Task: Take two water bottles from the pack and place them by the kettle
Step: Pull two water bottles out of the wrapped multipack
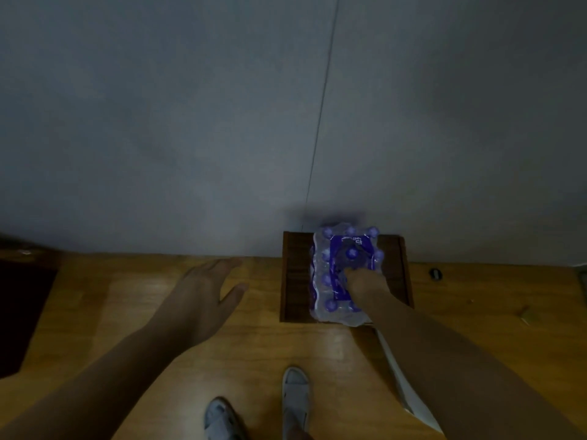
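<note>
Pack (344, 274): a shrink-wrapped block of water bottles with purple caps, standing on a low dark wooden stand (293, 281) on the wood floor (254, 344), against the grey wall (190, 122). No kettle is in view.

Nearest the camera, two feet in light shoes (295, 395) stand on the floor, facing the pack. A white strip lies on the floor by the right forearm; its nature cannot be told.

Left hand (203, 296): open, fingers spread, palm down, holding nothing. It hangs over bare floor, well left of the stand and apart from it.

Right hand (362, 287): on top of the pack near its middle, fingers reaching down among the caps. Whether they have closed on a bottle or only press on the film cannot be told; the picture is dim and soft.

Judgement: the step in hand is opening the wrap or freeing the first bottle. No bottle is out yet, so the task is at its start.

Recommendations:
- Bring the left hand onto the pack's near edge to hold it down, as pulling one-handed may lift or drag the whole pack off the stand.
- Tear the film at a gap between caps, then grip one bottle by its neck and draw straight up.
- Watch for neighbouring bottles tipping once the wrap loosens.
</note>
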A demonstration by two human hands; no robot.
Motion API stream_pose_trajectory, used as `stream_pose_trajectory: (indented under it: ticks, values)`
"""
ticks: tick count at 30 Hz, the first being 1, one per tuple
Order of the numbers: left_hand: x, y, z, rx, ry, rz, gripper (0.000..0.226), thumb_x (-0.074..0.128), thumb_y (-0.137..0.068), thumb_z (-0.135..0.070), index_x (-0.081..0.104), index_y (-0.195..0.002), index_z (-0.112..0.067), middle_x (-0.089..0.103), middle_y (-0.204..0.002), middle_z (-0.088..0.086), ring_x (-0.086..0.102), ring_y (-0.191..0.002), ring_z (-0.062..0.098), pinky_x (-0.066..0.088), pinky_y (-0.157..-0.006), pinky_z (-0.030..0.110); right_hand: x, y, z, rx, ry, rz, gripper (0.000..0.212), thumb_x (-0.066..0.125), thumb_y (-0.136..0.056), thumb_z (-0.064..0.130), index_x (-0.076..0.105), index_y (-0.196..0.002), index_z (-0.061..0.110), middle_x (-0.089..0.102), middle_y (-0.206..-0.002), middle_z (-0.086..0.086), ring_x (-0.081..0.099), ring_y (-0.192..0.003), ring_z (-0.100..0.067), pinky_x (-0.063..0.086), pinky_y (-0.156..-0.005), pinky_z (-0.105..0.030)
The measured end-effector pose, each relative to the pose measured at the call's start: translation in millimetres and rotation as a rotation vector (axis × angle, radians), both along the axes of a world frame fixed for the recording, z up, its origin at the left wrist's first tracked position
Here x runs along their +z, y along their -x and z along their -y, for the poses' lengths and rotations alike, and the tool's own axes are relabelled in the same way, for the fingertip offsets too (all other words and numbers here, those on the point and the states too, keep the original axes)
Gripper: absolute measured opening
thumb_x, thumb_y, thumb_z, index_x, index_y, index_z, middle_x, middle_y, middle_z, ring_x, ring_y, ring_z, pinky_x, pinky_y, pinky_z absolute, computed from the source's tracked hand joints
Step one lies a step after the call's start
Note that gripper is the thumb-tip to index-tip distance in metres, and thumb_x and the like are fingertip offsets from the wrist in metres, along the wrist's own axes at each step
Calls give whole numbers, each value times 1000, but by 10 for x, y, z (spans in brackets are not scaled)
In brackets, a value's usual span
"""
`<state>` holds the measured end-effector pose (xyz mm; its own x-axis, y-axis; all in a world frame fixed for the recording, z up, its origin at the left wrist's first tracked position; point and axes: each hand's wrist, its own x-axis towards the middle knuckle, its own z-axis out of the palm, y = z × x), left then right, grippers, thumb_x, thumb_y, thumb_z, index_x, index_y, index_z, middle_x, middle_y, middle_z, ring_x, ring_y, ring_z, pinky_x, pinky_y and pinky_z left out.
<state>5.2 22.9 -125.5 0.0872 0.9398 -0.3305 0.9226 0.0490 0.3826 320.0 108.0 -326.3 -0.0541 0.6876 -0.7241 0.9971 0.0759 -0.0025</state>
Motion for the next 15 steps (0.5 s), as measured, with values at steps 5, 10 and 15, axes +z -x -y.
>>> stream_pose_trajectory:
  ticks: [5, 10, 15]
  values:
    - [-82, 34, 82, 46, 43, 32, 50, 54, -98, -46, 52, -143, -24, 62, -138, 1, 66, -99, 22, 42, -93, 29, -71, -85, 25, -17, -80, -85, 34, 37, -105, 27, 58, -127, 13, 65, -123, -14, 64, -110, -32, 43, -78, -35]
    - [-123, 4, 141, 45, 47, 71, 48, 56, -98, -43, 53, -142, -24, 62, -137, 0, 67, -100, 23, 38, -90, 23, 157, -369, 133, 87, -243, -286, 32, 47, -101, 39, 57, -124, 19, 67, -112, -8, 66, -97, -24, 43, -72, -29]
    - [-78, -149, 180, 10, 63, 149, 51, 54, -98, -46, 48, -145, -26, 58, -142, -3, 66, -98, 20, 40, -87, 23, 987, -429, 94, 67, -527, -435, 37, 48, -90, 54, 66, -104, 24, 71, -86, -2, 63, -68, -18, 39, -59, -26]
